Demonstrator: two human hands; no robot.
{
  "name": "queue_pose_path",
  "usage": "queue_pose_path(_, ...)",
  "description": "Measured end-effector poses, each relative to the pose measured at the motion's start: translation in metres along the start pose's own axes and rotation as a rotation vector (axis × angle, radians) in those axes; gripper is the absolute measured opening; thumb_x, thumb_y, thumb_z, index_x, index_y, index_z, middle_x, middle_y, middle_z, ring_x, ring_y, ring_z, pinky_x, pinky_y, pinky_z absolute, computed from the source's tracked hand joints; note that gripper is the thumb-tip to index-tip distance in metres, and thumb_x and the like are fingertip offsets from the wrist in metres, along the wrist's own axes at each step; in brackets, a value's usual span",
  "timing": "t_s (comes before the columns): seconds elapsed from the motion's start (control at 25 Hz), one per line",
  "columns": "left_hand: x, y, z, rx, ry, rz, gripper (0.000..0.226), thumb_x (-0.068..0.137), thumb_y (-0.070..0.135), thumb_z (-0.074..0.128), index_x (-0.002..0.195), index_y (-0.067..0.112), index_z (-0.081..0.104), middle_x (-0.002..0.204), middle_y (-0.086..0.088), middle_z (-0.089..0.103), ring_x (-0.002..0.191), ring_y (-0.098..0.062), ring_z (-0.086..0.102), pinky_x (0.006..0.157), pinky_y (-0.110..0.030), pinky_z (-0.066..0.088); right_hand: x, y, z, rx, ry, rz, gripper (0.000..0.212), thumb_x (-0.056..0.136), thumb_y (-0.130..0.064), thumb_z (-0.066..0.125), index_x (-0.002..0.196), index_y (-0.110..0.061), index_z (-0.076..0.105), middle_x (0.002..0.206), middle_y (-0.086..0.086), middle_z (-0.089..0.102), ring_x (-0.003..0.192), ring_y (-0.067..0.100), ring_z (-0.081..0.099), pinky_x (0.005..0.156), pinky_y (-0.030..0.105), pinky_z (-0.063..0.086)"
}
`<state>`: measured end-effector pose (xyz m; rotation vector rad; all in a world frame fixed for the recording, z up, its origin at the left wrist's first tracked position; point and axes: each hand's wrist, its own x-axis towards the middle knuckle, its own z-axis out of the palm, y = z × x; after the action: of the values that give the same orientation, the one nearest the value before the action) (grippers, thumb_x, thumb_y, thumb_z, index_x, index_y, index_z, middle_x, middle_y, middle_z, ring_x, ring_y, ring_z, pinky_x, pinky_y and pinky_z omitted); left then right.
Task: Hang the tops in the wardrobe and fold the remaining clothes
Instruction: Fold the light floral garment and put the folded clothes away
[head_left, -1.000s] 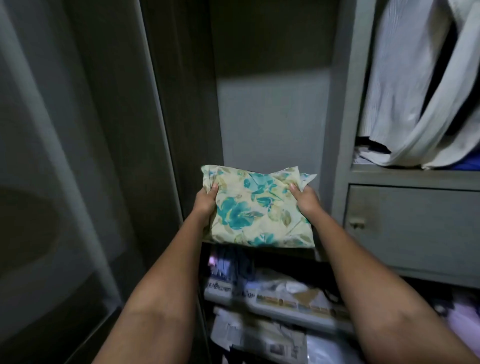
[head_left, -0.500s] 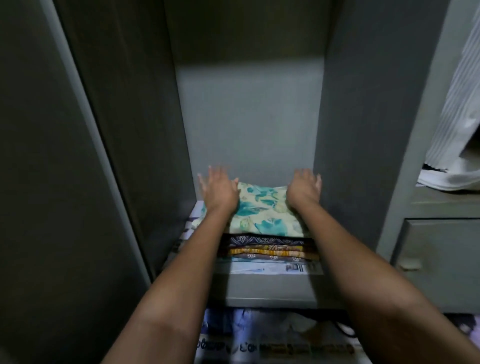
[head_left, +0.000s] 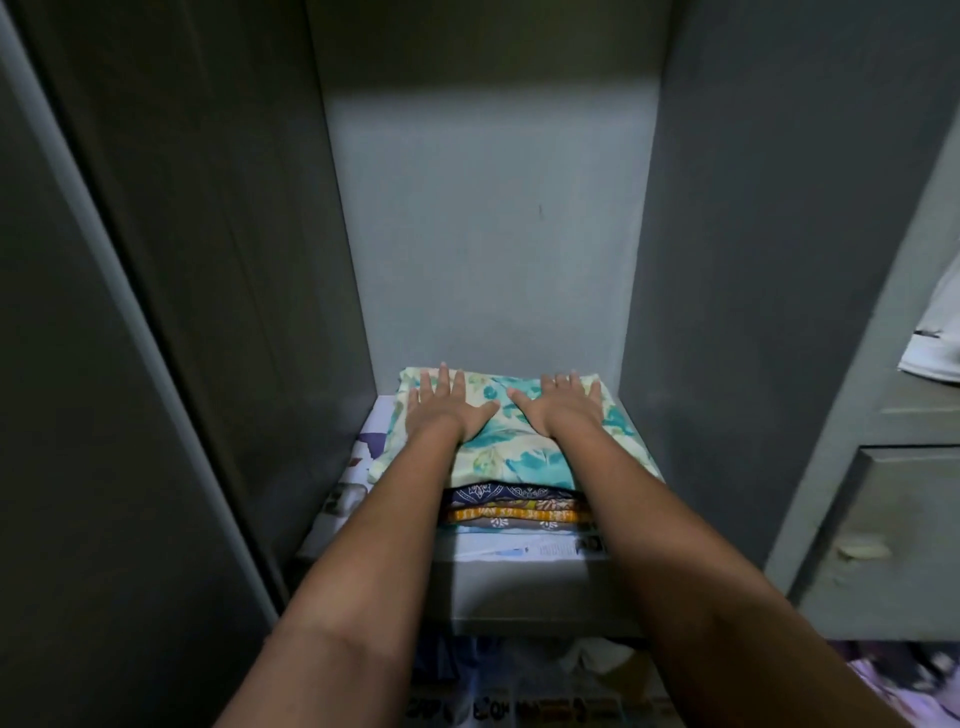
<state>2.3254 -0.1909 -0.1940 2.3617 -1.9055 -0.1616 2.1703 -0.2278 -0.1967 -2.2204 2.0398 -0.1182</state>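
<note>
Wardrobe (head_left: 488, 234) walls rise ahead of my fingers and to either side. Under my palms the folded floral cloth (head_left: 511, 452) tops a stack of folded clothes (head_left: 514, 512) on the shelf (head_left: 519, 587). My left hand (head_left: 444, 405) and right hand (head_left: 563, 408) press flat on it, fingers straight and slightly apart.

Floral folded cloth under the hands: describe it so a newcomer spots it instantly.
Look in the open grey wardrobe bay, on its paper-lined shelf. A short stack of folded clothes sits there, and the floral cloth is the top layer, with the left hand and right hand flat on it. It alone is pale cream with teal flowers; those beneath are dark blue and orange.
</note>
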Motion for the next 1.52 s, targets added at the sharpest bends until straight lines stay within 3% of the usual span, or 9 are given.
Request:
queue_pose_path(0.2,-0.009,0.0,-0.002,-0.125,0.018,-0.11,0.111,0.079,0.08,0.036,0.151,0.009,-0.009,0.159,-0.009,-0.015,0.147,-0.024,-0.012,0.119,-0.038,-0.001,-0.008,0.004,-0.003,0.089,-0.018,0.214,0.102,0.083,-0.081,0.018,0.153,-0.008,0.002,0.16,0.013,0.002,0.147,0.031,0.008,0.116,0.046,0.013)
queue_pose_path(0.32,-0.016,-0.002,-0.018,-0.226,-0.047,-0.133,0.115,0.078,0.081,0.038,0.151,0.004,-0.006,0.159,-0.011,-0.012,0.147,-0.026,-0.009,0.119,-0.041,0.003,-0.012,0.014,-0.02,0.178,-0.095,0.295,0.102,0.082,-0.081,0.023,0.153,-0.009,0.007,0.157,0.017,0.016,0.141,0.036,0.025,0.114,0.049,0.02)
queue_pose_path(0.44,-0.025,-0.001,-0.058,-0.493,0.024,-0.08,0.095,0.089,0.07,0.031,0.151,0.001,0.012,0.159,-0.016,0.008,0.146,-0.031,0.01,0.118,-0.041,0.013,-0.013,0.027,-0.048,0.374,-0.152,0.163,0.082,0.092,-0.069,0.021,0.149,-0.011,0.028,0.154,0.018,0.025,0.139,0.039,0.028,0.115,0.054,0.017)
queue_pose_path(0.56,-0.05,0.008,-0.098,-0.936,0.204,0.018,0.075,0.096,0.06,0.029,0.149,0.007,0.026,0.156,-0.01,0.022,0.144,-0.025,0.022,0.117,-0.037,0.017,-0.04,0.032,-0.085,0.729,-0.002,0.015,0.078,0.097,-0.058,0.03,0.151,-0.003,0.016,0.157,0.017,0.017,0.143,0.034,0.021,0.115,0.04,0.019)
queue_pose_path(0.68,-0.09,0.023,-0.107,-1.258,0.27,0.129,0.068,0.098,0.056,0.031,0.15,0.013,0.023,0.157,-0.004,0.022,0.144,-0.02,0.023,0.118,-0.039,0.018,-0.077,0.038,-0.102,0.959,0.076,-0.14,0.079,0.097,-0.056,0.032,0.152,-0.004,0.01,0.159,0.011,0.013,0.146,0.028,0.016,0.115,0.036,0.015)
queue_pose_path(0.92,-0.189,0.045,-0.07,-1.362,0.325,0.043,0.069,0.096,0.057,0.036,0.149,0.013,0.027,0.155,-0.004,0.028,0.143,-0.019,0.026,0.118,-0.041,0.021,-0.162,0.073,-0.083,1.131,-0.003,-0.243,0.08,0.096,-0.06,0.032,0.153,-0.008,0.01,0.159,0.007,0.013,0.146,0.025,0.015,0.117,0.039,0.013)
queue_pose_path(1.08,-0.264,0.051,-0.025,-1.41,0.23,-0.063,0.085,0.079,0.076,0.041,0.145,0.024,0.038,0.15,0.002,0.038,0.139,-0.018,0.034,0.116,-0.045,0.024,-0.223,0.101,-0.046,1.087,-0.142,-0.213,0.081,0.093,-0.065,0.032,0.152,-0.012,0.015,0.158,0.007,0.018,0.145,0.027,0.018,0.118,0.042,0.014)
queue_pose_path(1.24,-0.339,0.065,-0.002,-1.418,0.228,-0.106,0.067,0.094,0.061,0.034,0.148,0.022,0.03,0.155,0.002,0.028,0.143,-0.019,0.024,0.117,-0.04,0.019,-0.285,0.124,-0.014,1.17,-0.223,-0.215,0.08,0.094,-0.06,0.034,0.152,-0.008,0.014,0.158,0.006,0.018,0.145,0.024,0.019,0.115,0.036,0.016)
queue_pose_path(1.52,-0.384,0.11,-0.011,-1.408,0.092,0.036,0.062,0.099,0.054,0.032,0.149,0.018,0.029,0.156,-0.002,0.026,0.143,-0.021,0.025,0.117,-0.038,0.021,-0.358,0.186,-0.037,1.225,-0.007,-0.054,0.078,0.096,-0.059,0.034,0.153,-0.01,0.01,0.159,0.005,0.013,0.146,0.024,0.014,0.116,0.038,0.014)
